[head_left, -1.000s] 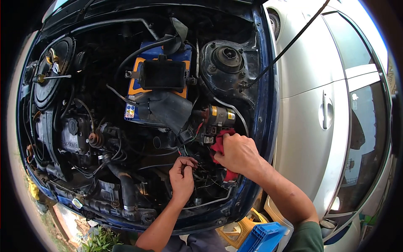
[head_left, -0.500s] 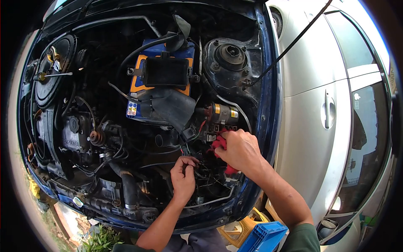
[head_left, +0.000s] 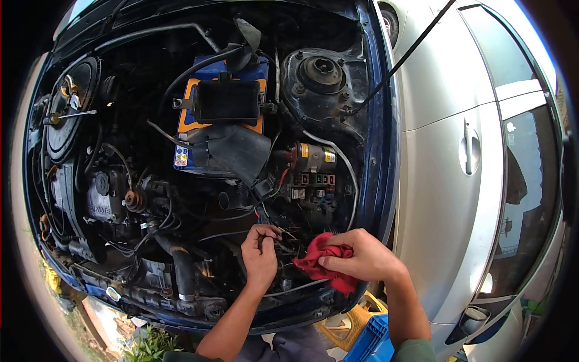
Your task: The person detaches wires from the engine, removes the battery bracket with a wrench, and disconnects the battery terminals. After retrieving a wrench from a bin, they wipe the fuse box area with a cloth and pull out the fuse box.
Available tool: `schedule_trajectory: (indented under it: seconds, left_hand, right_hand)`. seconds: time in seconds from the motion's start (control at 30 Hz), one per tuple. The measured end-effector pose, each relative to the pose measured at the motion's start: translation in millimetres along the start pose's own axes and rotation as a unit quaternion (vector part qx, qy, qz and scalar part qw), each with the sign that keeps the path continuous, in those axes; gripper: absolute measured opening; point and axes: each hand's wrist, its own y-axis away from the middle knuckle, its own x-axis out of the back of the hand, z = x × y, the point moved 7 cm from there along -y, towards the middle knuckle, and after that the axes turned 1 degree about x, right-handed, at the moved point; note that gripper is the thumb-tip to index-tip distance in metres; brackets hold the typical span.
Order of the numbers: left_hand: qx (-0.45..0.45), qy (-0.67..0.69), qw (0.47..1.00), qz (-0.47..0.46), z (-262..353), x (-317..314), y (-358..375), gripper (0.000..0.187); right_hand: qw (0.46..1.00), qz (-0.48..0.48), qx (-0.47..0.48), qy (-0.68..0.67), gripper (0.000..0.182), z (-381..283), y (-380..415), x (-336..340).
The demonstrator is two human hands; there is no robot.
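A red cloth (head_left: 329,260) is bunched in my right hand (head_left: 365,256), over the front right part of the engine bay. My left hand (head_left: 260,256) has its fingers pinched together beside thin wires (head_left: 288,234); what they hold is too small to make out. Just beyond both hands sits the open fuse box (head_left: 316,187), its fuses showing, next to a dark cylinder with yellow labels (head_left: 313,157). Behind it stands the blue and orange battery (head_left: 187,123), with a black tray and a black flap on top.
A screwdriver (head_left: 75,114) lies on the round air filter cover (head_left: 73,136) at the left. The strut mount (head_left: 322,75) is at the back right. A prop rod (head_left: 401,60) rises there. Beside the bay stand a silver car (head_left: 440,181) and a blue crate (head_left: 371,344).
My right hand has moved from the fuse box toward the front of the bay with the red cloth, uncovering the fuses. My left hand has barely moved. The view has shifted slightly.
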Motion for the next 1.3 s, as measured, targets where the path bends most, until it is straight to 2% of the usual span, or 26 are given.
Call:
schedule_trajectory:
  seconds: [0.03, 0.07, 0.13, 0.17, 0.2, 0.27, 0.33, 0.4, 0.43, 0.53, 0.63, 0.73, 0.87, 1.03, 1.1, 1.13, 1.2, 1.27, 1.3]
  left_hand:
    - [-0.001, -0.004, 1.0, -0.003, -3, 0, -1, 0.016]
    - [-0.001, -0.011, 1.0, -0.004, -4, 0, 0, 0.016]
    - [0.0, -0.011, 1.0, -0.007, -1, -3, 1, 0.016]
    - [-0.001, -0.006, 1.0, -0.008, 1, -6, 1, 0.015]
    - [-0.002, -0.005, 1.0, -0.01, 2, -9, 2, 0.015]
    - [0.01, -0.002, 1.0, 0.001, 4, -11, 3, 0.014]
    - [0.004, -0.011, 1.0, -0.003, 5, -14, 3, 0.014]
    - [0.003, -0.018, 1.0, -0.005, 3, -14, 6, 0.014]
    - [-0.008, -0.038, 0.999, -0.008, 3, -14, 7, 0.014]
    - [-0.015, -0.043, 0.999, -0.01, 4, -12, 8, 0.015]
    - [-0.012, -0.025, 1.0, -0.01, 5, -11, 11, 0.015]
    - [-0.017, -0.03, 0.999, -0.013, 5, -7, 9, 0.015]
    - [-0.01, -0.009, 1.0, -0.013, 4, -8, 8, 0.016]
    - [-0.008, 0.005, 1.0, -0.007, 12, -8, 7, 0.016]
    - [-0.02, 0.0, 1.0, -0.009, 16, -3, 8, 0.016]
    - [-0.018, -0.005, 1.0, -0.007, 17, 0, 9, 0.016]
    - [-0.017, -0.009, 1.0, -0.005, 18, 3, 7, 0.016]
    - [-0.015, -0.012, 1.0, 0.003, 17, 8, 8, 0.016]
    - [-0.014, -0.011, 1.0, 0.002, 16, 9, 9, 0.016]
  right_hand:
    - [0.998, 0.023, -0.009, -0.061, 0.031, 6, 9, -4]
    - [0.998, 0.023, -0.008, -0.063, 0.031, 11, 13, -7]
    - [0.981, 0.176, 0.036, -0.074, 0.031, 20, 20, 8]
    - [0.971, 0.223, 0.04, -0.081, 0.028, 30, 19, 10]
    - [0.97, 0.224, 0.041, -0.08, 0.028, 30, 15, 7]
    - [0.916, 0.398, 0.033, 0.045, 0.027, 20, 18, 13]
    - [0.897, 0.432, 0.065, 0.068, 0.03, 22, 2, 3]
    - [0.832, 0.52, 0.157, 0.112, 0.032, 7, -9, -2]
    - [0.819, 0.534, 0.16, 0.138, 0.034, 9, -21, -8]
    - [0.816, 0.507, 0.134, 0.243, 0.043, 13, -55, -17]
    - [0.835, 0.48, 0.127, 0.237, 0.042, 16, -56, -12]
    - [0.823, 0.509, 0.155, 0.2, 0.039, 18, -46, -5]
    - [0.817, 0.492, 0.169, 0.25, 0.04, 21, -49, -14]
    - [0.816, 0.492, 0.17, 0.249, 0.036, 22, -39, -16]
    - [0.848, 0.446, 0.128, 0.256, 0.032, 30, -39, -23]
    - [0.847, 0.447, 0.128, 0.257, 0.032, 30, -33, -25]
    - [0.888, 0.37, 0.164, 0.216, 0.032, 25, -26, -33]
    - [0.885, 0.397, 0.161, 0.181, 0.031, 16, -13, -27]
    - [0.874, 0.448, 0.105, 0.153, 0.03, 18, -6, -17]
